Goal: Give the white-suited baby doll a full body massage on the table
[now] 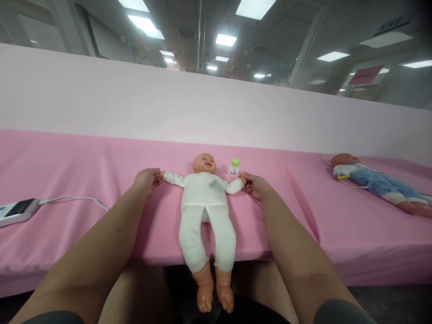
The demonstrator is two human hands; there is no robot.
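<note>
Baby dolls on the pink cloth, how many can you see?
2. A doll in white lies face up, arms spread, its hands held by the left hand and right hand. A doll in blue trousers lies at the view's right side.

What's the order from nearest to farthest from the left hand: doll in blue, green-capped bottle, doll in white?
1. Doll in white: centre, its arm's end in the left hand.
2. Green-capped bottle: right of that doll's head.
3. Doll in blue: far right.
</note>
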